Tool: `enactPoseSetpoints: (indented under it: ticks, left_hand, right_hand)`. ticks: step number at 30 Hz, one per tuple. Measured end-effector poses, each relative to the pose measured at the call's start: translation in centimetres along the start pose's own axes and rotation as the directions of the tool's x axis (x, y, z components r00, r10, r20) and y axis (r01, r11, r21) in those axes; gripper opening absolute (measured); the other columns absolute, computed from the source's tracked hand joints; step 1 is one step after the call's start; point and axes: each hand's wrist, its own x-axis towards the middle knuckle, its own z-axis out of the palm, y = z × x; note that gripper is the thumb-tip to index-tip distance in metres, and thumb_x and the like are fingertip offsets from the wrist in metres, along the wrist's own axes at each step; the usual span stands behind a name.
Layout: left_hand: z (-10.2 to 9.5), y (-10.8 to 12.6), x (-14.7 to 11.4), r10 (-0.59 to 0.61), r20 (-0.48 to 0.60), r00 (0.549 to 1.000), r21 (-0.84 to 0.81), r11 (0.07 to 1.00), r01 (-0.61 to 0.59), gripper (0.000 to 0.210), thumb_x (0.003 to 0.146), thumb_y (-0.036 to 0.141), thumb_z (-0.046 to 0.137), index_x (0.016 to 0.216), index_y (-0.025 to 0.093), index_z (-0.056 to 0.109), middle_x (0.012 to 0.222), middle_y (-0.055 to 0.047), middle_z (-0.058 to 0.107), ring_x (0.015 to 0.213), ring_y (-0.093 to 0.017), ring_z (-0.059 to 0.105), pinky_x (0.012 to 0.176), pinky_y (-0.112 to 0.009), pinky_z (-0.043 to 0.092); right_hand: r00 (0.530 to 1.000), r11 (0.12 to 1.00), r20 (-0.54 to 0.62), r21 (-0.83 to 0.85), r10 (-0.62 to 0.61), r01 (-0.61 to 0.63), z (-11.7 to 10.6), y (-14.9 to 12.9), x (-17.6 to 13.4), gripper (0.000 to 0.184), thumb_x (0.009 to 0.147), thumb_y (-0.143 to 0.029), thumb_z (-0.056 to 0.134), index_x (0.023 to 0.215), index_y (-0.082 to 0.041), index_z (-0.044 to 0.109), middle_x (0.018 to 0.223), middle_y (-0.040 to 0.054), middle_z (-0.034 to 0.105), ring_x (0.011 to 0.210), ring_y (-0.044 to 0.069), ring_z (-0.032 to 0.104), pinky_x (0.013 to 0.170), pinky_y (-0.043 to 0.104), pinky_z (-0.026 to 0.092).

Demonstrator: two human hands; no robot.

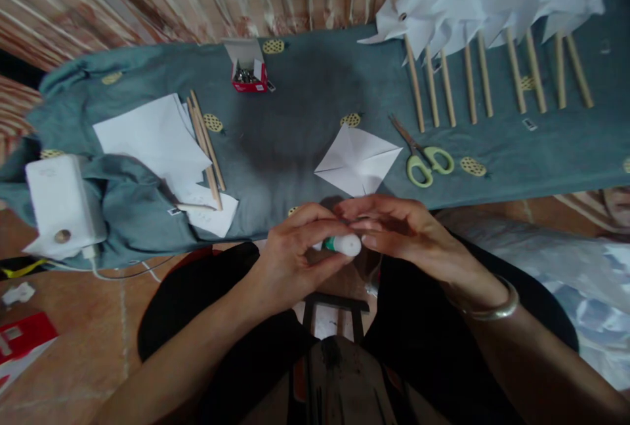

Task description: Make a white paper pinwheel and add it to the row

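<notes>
My left hand (300, 248) is closed around a small white glue stick (347, 244) with a green band, its round white end facing up toward me. Close to that end is my right hand (408, 231), its fingers stretched toward the stick and its thumb apart from them. Whether its fingertips touch the stick is hard to make out. Just beyond both hands, a white paper square (358, 159) with its corners folded to the middle lies on the green cloth. Scissors (423, 156) with light green handles rest to its right, blades pointing away.
Several white paper pinwheels (472, 12) on wooden sticks lie at the back right. A red box of small metal pins (249, 76) stands open at the back. On the left are paper sheets (147, 136), thin wooden sticks (207, 143) and a white device (62, 199) with a cable.
</notes>
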Motion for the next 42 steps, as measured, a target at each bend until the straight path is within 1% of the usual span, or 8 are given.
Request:
enactPoseSetpoints:
  ticks: [3,6,10,13,22,31,37,42]
  left_hand:
    - [0.0,-0.1,0.3,-0.053,0.034,0.998,0.005,0.999,0.053,0.016,0.081,0.015,0.069,0.097,0.017,0.069,0.094,-0.005,0.065,0.089,-0.015,0.064,0.078,-0.026,0.054]
    - [0.2,-0.5,0.8,-0.101,0.053,0.993,-0.012,0.995,0.102,0.017,0.081,0.013,0.066,0.097,0.018,0.069,0.116,-0.010,0.063,0.099,-0.017,0.064,0.086,-0.031,0.053]
    - [0.8,-1.6,1.7,-0.196,0.074,0.978,-0.084,0.976,0.202,0.016,0.080,0.017,0.068,0.095,0.018,0.070,0.146,-0.013,0.046,0.119,-0.024,0.057,0.099,-0.040,0.048]
    - [1.1,-2.3,2.4,-0.292,0.112,0.950,-0.185,0.933,0.309,0.017,0.079,0.020,0.069,0.096,0.019,0.071,0.151,-0.012,0.039,0.123,-0.026,0.056,0.098,-0.040,0.049]
    - [1.4,-3.2,3.4,-0.345,0.105,0.933,-0.253,0.898,0.361,0.017,0.076,0.015,0.071,0.092,0.019,0.072,0.143,-0.012,0.051,0.135,-0.031,0.045,0.094,-0.040,0.052]
    - [0.7,-3.7,3.8,-0.299,0.101,0.949,-0.233,0.920,0.315,0.014,0.076,0.011,0.070,0.086,0.021,0.072,0.123,-0.009,0.067,0.135,-0.029,0.045,0.096,-0.039,0.052]
    - [0.8,-3.8,3.7,-0.319,0.129,0.939,-0.266,0.901,0.342,0.015,0.077,0.012,0.069,0.088,0.021,0.073,0.124,-0.009,0.066,0.135,-0.028,0.046,0.093,-0.037,0.054]
    - [0.9,-3.9,3.6,-0.283,0.082,0.955,-0.257,0.920,0.295,0.015,0.076,0.012,0.070,0.088,0.021,0.073,0.114,-0.007,0.070,0.134,-0.028,0.046,0.096,-0.040,0.052]
  right_hand:
    - [0.970,0.952,-0.175,-0.283,-0.168,0.114,-1.2,0.6,0.8,0.014,0.081,-0.030,0.068,0.092,-0.022,0.068,0.095,0.0035,0.072,0.091,0.018,0.067,0.084,0.033,0.052]
    - [0.882,0.802,-0.292,-0.580,-0.370,0.145,-2.5,1.3,2.3,0.010,0.084,-0.031,0.064,0.086,-0.021,0.068,0.086,0.0028,0.072,0.081,0.018,0.066,0.077,0.032,0.051]
    - [0.790,0.490,-0.214,-0.863,-0.574,0.122,-3.7,2.0,4.6,0.014,0.089,-0.029,0.059,0.084,-0.019,0.067,0.083,0.0042,0.071,0.082,0.020,0.066,0.077,0.034,0.050]
    - [0.766,0.284,-0.110,-0.954,-0.633,0.099,-4.0,2.4,6.0,0.019,0.092,-0.029,0.054,0.083,-0.017,0.066,0.084,0.0062,0.071,0.084,0.022,0.066,0.078,0.035,0.050]
    - [0.855,0.074,0.007,-0.996,-0.519,0.053,-3.7,2.2,7.0,0.022,0.096,-0.026,0.047,0.086,-0.018,0.064,0.088,0.0093,0.069,0.088,0.024,0.062,0.080,0.039,0.050]
    - [0.936,-0.298,0.234,-0.942,-0.263,0.152,-2.5,-0.4,7.6,0.028,0.089,-0.003,0.041,0.081,-0.014,0.065,0.075,0.0103,0.063,0.077,0.024,0.056,0.064,0.035,0.043]
    - [0.868,-0.496,0.491,-0.775,-0.081,0.392,-2.6,-1.5,8.0,0.030,0.083,0.004,0.040,0.076,-0.011,0.066,0.068,0.0113,0.060,0.067,0.024,0.053,0.057,0.036,0.038]
    - [0.860,-0.539,0.500,-0.755,-0.105,0.374,-3.8,-2.2,6.8,0.029,0.080,0.005,0.043,0.077,-0.012,0.066,0.071,0.0107,0.064,0.070,0.026,0.057,0.059,0.036,0.045]
